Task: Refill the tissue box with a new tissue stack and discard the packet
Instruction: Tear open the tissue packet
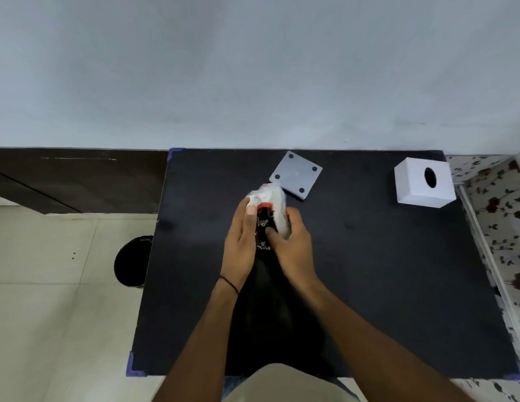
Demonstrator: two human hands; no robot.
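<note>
- Head view: the left hand [240,239] and right hand [293,246] hold the tissue packet [267,197] mid-surface [383,271], left fingers wrapped round it, right fingers pinching the plastic.
- The white tissue box [424,184] stands at the far right, its base [296,174] just behind the packet.

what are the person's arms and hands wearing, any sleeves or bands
Both forearms are bare with no sleeve in view. The left hand has a thin dark band round its wrist. The right hand shows nothing worn. No gloves or watch on either.
</note>
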